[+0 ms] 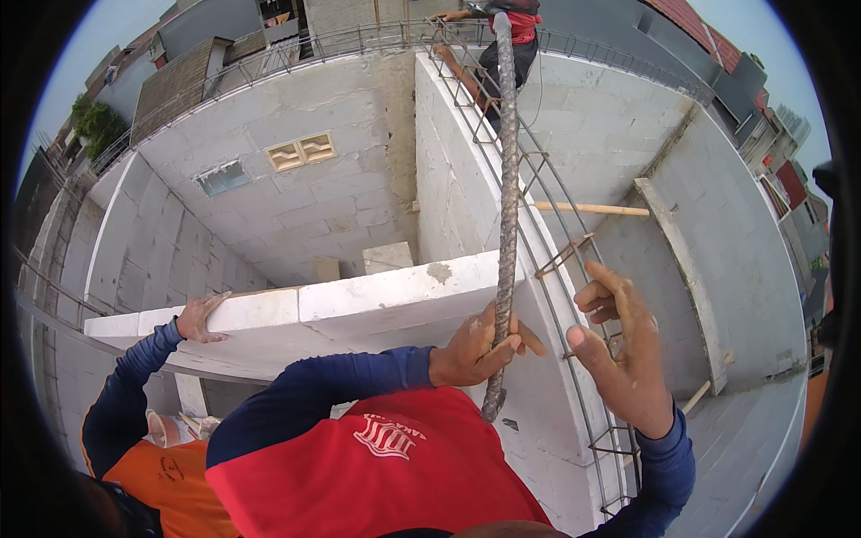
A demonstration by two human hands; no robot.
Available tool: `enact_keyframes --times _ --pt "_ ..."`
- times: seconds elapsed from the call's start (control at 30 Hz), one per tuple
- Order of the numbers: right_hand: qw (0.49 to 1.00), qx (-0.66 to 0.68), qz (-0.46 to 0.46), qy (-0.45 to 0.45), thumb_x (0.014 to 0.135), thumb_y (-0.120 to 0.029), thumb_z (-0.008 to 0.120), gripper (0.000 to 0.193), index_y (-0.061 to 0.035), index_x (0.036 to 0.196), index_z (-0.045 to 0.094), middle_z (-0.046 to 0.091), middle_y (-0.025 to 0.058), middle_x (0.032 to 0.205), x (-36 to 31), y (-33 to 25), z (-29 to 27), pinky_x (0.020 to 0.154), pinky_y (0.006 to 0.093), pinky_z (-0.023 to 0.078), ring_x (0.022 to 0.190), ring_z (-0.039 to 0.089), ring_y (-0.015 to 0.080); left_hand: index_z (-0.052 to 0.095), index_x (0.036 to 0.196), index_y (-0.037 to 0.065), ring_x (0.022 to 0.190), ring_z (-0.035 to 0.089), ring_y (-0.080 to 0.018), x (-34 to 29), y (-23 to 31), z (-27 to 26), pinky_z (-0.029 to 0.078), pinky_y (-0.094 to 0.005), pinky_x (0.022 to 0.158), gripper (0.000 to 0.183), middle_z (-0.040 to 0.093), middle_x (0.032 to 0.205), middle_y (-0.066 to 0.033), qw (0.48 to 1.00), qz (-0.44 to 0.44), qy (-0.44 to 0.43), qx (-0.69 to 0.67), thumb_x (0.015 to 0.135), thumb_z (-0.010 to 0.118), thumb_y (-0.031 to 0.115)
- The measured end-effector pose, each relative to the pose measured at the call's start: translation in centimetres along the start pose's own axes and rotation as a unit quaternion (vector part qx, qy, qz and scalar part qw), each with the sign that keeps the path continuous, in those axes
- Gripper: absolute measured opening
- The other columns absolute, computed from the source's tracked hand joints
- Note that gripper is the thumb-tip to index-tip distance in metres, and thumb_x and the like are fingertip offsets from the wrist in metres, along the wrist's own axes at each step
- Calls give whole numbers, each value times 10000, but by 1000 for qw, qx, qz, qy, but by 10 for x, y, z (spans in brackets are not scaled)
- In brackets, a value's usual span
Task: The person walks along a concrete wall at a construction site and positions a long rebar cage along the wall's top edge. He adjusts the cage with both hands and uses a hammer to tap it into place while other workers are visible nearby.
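My left hand [478,347] is closed round a thick ribbed steel bar [508,179] near its lower end. The bar stands almost upright in front of me, and its lower tip hangs before my red shirt. To the right, my right hand [624,345] is raised with its thumb and fingers apart and holds nothing. It hovers over a long rebar cage [563,255] of thin rods and square stirrups, which runs along the top of a white block wall [459,125].
A crossing block wall [395,291] lies ahead to the left; a co-worker in orange [175,475] rests a hand on it. At the far end, another person [513,67] touches the cage. A wooden batten [592,209] juts out rightward. Deep rooms drop on both sides.
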State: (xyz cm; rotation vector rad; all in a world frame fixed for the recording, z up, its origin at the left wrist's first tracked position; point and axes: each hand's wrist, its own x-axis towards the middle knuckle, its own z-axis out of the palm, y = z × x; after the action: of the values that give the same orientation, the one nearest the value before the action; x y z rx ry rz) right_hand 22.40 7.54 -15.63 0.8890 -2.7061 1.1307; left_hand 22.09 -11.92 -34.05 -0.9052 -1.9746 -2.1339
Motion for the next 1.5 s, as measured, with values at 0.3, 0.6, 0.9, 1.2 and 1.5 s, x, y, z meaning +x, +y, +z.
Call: enact_keyframes --times 0.3,0.6,0.9,1.2,1.5 --pt "948 232 192 105 1118 -403 413 401 -17 1196 490 549 62 942 -39 16 7 687 237 511 776 616 116 540 1108 7 745 693 -312 31 14 88 557 -419 723 194 720 942 -109 973 80 -215 -40 1002 591 161" --pt "851 231 347 319 1123 -408 400 399 -26 1125 516 426 -20 733 -114 20 -4 418 211 308 462 341 32 583 914 64 866 603 -330 134 -3 65 495 -450 808 301 619 923 -123 895 307 -257 199 906 693 343" --pt "747 236 457 421 1098 -399 506 380 -22 1081 551 378 -63 675 -172 11 43 399 212 235 464 288 3 572 1216 -30 1107 655 -403 237 -57 51 516 -461 940 696 676 1151 -251 828 107 -466 294 897 698 576" --pt "634 -42 563 529 1086 -435 499 492 29 927 534 552 130 636 -188 8 127 574 391 439 580 520 222 664 996 -21 649 634 -336 232 -50 60 489 -446 617 594 626 729 -159 768 140 -506 368 794 841 508" --pt "561 -78 642 518 1105 -323 439 420 85 1010 468 529 306 610 -150 11 164 579 551 410 608 559 512 630 1014 -13 928 643 -444 226 -51 54 490 -509 818 527 673 963 -236 779 147 -508 337 822 819 440"
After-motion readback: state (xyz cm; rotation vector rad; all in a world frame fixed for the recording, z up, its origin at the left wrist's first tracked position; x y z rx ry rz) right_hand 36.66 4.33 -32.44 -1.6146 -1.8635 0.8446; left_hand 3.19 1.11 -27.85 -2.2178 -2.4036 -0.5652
